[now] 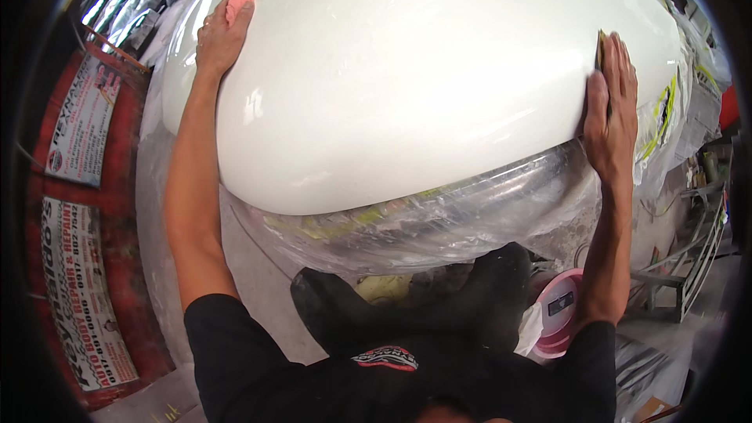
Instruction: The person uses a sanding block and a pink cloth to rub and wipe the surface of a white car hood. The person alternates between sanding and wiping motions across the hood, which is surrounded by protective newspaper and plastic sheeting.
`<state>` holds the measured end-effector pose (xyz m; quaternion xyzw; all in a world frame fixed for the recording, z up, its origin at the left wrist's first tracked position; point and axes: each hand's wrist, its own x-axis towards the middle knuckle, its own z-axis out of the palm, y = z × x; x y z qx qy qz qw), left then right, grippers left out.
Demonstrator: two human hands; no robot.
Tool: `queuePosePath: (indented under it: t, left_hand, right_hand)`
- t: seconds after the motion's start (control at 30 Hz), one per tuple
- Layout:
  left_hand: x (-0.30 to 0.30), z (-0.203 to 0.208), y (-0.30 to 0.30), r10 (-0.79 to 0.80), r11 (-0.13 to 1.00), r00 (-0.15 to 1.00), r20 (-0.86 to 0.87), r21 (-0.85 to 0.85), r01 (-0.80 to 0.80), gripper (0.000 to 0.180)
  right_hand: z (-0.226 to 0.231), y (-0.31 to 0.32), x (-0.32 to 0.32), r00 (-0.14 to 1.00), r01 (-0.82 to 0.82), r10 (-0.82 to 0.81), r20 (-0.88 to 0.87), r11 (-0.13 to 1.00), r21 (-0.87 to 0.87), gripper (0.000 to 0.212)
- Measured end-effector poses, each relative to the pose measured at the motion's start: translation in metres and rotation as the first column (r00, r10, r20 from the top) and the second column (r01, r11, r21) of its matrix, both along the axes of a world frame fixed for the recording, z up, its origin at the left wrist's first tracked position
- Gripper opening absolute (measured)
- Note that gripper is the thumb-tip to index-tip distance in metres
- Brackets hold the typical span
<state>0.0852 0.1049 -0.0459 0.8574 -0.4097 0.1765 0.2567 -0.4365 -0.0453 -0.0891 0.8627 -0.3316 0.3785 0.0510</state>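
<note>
A glossy white car body panel (376, 86) fills the upper middle, its rounded near edge curving toward me. At the panel's far left, my left hand (222, 37) is closed around a crumpled pink cloth (240, 5). Over on the right side, my right hand (613, 106) lies along the panel with its fingers pressed together. A thin yellow-brown pad (601, 51) shows beside those fingers, between them and the white surface; its exact kind is hard to make out.
Clear plastic sheeting (439, 227) and yellow-green tape (664, 113) cover the parts around the panel. Near my knees stands a pink bucket (565, 290) with a dark object on it. A metal frame (681, 266) is at right; signs (82, 117) hang on the red wall at left.
</note>
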Motion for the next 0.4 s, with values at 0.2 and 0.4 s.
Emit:
queuePosePath:
  t: [0.2, 0.4]
  left_hand:
    - [0.02, -0.025, -0.019, -0.168, 0.986, 0.977, 0.132, 0.001, 0.17, 0.071]
    - [0.029, -0.006, 0.028, -0.052, 0.998, 0.998, 0.026, 0.026, 0.052, 0.072]
  right_hand:
    - [-0.02, 0.2, 0.152, 0.794, -0.567, 0.536, -0.286, 0.823, -0.03, 0.068]
    - [-0.009, 0.062, 0.059, 0.956, -0.266, 0.259, 0.137, 0.963, 0.034, 0.051]
